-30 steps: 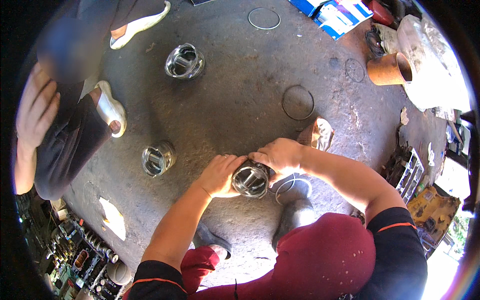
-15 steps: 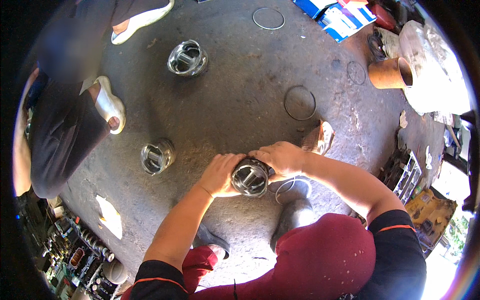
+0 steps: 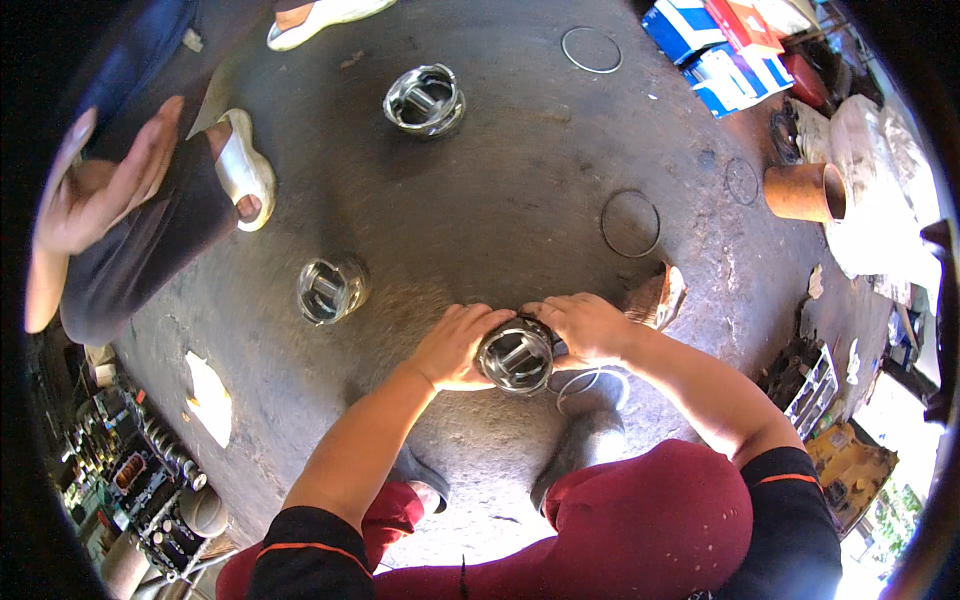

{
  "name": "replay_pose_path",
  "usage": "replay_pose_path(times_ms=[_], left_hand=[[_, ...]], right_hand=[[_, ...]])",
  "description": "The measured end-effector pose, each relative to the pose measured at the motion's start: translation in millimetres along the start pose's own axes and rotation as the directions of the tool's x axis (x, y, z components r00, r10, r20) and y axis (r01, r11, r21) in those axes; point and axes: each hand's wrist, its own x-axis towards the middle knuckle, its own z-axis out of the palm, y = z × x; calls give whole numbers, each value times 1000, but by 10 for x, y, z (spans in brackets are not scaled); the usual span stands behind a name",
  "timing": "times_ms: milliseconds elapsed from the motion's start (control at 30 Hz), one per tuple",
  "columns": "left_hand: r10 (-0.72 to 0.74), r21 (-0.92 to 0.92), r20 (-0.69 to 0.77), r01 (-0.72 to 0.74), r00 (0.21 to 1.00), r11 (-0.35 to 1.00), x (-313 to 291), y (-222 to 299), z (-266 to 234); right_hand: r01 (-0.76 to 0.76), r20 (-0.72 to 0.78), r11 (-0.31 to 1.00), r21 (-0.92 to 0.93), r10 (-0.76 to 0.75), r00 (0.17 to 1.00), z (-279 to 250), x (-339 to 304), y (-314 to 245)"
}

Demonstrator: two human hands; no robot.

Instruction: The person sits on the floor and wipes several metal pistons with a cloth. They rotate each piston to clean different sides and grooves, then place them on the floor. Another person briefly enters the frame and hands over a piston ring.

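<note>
Between my two hands is a shiny metal piston (image 3: 516, 378), its hollow end with the pin across it facing up. My left hand (image 3: 455, 345) wraps its left side, thumb low and fingers along the far rim. From the right, my right hand (image 3: 588, 330) grips the far right edge, its fingertips close to the left ones. Whether a ring sits under my fingers is hidden. Thin metal rings (image 3: 625, 388) show just below my right hand, above my shoe. Two more pistons stand on the floor, one to the left (image 3: 332, 290) and one farther off (image 3: 424, 100).
Loose rings lie on the floor, a dark one (image 3: 630, 223) and a pale one (image 3: 592, 50). A rusty cylinder sleeve (image 3: 803, 192) and blue boxes (image 3: 735, 78) are at the right. Another person's hand (image 3: 105, 190) and shoe (image 3: 245, 172) are at the left, above engine parts (image 3: 140, 480).
The view has shifted, so the floor things sit differently in it. Both my hands stay on the piston. The other person's hand has come up into view with its fingers spread.
</note>
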Motion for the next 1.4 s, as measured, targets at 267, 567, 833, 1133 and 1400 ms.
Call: replay_pose_path(times_ms=[267,567,833,1133,1400], left_hand=[[14,-30,63,-13,998,999,100,0,-96],[40,14,249,-45,968,999,257,-138,-222],[11,-96,298,19,955,995,306,-61,-292],[-140,-172,470,246,872,954,340,87,-446],[-146,-151,452,237,880,960,361,43,-364]], right_hand=[[41,6,999,-23,-41,999,-38,44,9],[49,155,998,-28,-44,987,-184,158,67],[8,172,998,57,-18,985,-210,154,43],[-212,333,942,262,118,935,-398,203,-64],[-84,144,967,240,50,988,-126,147,-32]])
